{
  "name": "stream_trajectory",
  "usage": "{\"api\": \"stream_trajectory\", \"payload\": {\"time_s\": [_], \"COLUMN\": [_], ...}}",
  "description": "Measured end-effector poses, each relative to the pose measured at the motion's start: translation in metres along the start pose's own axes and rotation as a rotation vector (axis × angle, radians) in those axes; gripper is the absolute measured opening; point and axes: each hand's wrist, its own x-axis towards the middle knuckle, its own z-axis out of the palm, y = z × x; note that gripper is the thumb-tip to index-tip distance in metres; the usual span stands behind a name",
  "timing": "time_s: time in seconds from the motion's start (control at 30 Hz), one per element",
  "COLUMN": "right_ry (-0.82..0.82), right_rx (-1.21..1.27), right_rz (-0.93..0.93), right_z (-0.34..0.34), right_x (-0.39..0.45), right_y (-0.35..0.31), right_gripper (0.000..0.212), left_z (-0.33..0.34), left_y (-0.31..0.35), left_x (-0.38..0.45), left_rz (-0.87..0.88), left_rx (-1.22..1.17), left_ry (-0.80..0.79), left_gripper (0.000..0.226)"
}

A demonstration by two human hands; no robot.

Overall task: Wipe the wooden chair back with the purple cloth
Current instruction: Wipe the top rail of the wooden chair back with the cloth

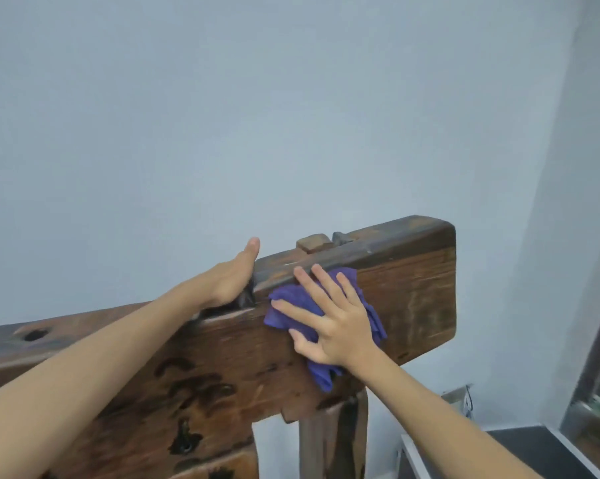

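The wooden chair back (412, 288) is a thick dark-brown plank, rough and pitted, running from the lower left up to a squared end at the right. The purple cloth (302, 302) is crumpled flat against its front face near the top edge. My right hand (329, 323) presses on the cloth with fingers spread, and folds of cloth stick out above, to the right and below the palm. My left hand (233, 274) rests over the top edge of the plank just left of the cloth, thumb up, fingers hidden behind the wood.
A plain pale blue wall (257, 115) fills the view behind the chair. A wooden post (329, 444) holds the plank up from below. At lower right stand a dark surface with a white edge (519, 447) and a dark frame (599, 375).
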Motion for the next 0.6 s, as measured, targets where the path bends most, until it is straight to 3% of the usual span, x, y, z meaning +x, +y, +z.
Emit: {"api": "stream_trajectory", "payload": {"time_s": [0.1,0.3,0.47,0.6], "right_ry": [0.032,0.157,0.282,0.253], "right_rx": [-0.053,-0.051,0.191,0.081], "right_rz": [0.136,0.61,1.286,1.431], "right_z": [-0.025,-0.056,-0.054,-0.036], "right_x": [0.0,-0.015,-0.05,-0.093], "right_y": [0.075,0.174,0.179,0.124], "right_gripper": [0.063,0.054,0.054,0.061], "left_z": [0.014,0.017,0.02,0.019], "left_y": [-0.002,-0.004,0.002,0.005], "left_x": [0.015,0.014,0.013,0.011], "left_rz": [0.008,0.016,-0.028,-0.042], "left_rx": [-0.069,-0.211,-0.156,-0.151], "left_ry": [0.046,0.071,0.134,0.139], "left_gripper": [0.107,0.108,0.105,0.105]}}
